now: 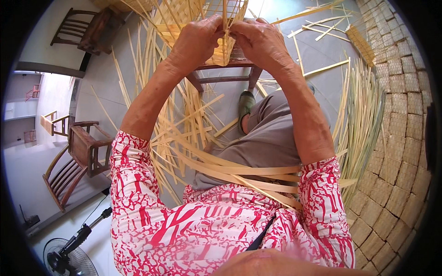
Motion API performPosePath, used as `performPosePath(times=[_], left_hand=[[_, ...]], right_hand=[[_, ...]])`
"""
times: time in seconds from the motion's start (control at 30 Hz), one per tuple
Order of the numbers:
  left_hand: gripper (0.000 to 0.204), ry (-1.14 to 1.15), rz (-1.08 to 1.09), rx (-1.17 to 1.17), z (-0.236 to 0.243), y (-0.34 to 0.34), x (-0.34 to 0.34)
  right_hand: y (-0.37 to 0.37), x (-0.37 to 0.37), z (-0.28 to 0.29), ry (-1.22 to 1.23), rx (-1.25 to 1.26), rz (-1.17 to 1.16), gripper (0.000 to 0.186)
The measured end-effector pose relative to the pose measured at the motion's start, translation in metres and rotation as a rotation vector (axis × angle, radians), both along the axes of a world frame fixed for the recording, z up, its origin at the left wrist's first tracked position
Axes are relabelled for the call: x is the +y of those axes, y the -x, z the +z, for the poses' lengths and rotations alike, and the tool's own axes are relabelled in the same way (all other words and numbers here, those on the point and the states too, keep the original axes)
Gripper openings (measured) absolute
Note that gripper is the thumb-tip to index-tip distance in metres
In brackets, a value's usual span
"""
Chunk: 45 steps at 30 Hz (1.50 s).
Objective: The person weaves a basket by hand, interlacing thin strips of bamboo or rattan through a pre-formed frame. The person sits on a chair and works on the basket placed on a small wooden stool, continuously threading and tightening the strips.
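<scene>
Both hands, left hand [195, 39] and right hand [258, 39], pinch one upright strip [225, 20] at the rim of the basket [220, 53] on the stool [221, 76], seemingly mid-weave; next it likely needs tucking just below the fingertips.

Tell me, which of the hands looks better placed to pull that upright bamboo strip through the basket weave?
Probably the right hand: its fingertips pinch at the upright strip, while the left hand seems to brace the half-woven basket.

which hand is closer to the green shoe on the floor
Right. The right hand grips the woven bamboo frame almost straight above the green shoe; the left hand sits farther left.
</scene>
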State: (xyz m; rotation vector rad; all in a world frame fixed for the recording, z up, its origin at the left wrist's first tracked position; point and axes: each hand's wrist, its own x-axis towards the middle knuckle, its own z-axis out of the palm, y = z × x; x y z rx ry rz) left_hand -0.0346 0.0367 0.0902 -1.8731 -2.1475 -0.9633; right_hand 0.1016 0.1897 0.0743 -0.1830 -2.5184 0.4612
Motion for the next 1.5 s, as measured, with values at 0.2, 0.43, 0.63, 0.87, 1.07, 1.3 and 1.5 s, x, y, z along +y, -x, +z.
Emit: performPosePath(times=[0.2, 0.43, 0.63, 0.87, 1.07, 1.3, 1.5], left_hand=[[0.017, -0.135, -0.044, 0.068, -0.010, -0.002, -0.004], [0.011, -0.037, -0.142, -0.088, 0.000, -0.007, -0.037], [0.012, 0.039, -0.297, -0.127, 0.006, 0.005, -0.054], [0.024, 0.149, -0.313, -0.303, 0.005, 0.019, -0.059], [0.025, 0.241, -0.297, -0.347, 0.016, 0.017, -0.052], [0.018, 0.116, -0.369, -0.418, 0.006, 0.024, -0.050], [0.020, -0.025, 0.010, -0.409, 0.006, 0.026, -0.047]], right_hand=[[-0.003, -0.003, 0.002, -0.123, 0.053, 0.015, 0.012], [-0.002, 0.012, 0.008, -0.072, 0.176, 0.191, 0.036], [0.007, 0.007, 0.006, -0.035, -0.024, 0.326, 0.043], [0.021, 0.015, 0.025, -0.052, -0.085, 0.438, 0.047], [0.025, 0.014, 0.038, -0.037, -0.147, 0.542, 0.036], [0.026, 0.014, 0.037, -0.070, -0.166, 0.407, 0.038], [0.039, 0.005, 0.028, -0.077, -0.020, 0.200, 0.019]])
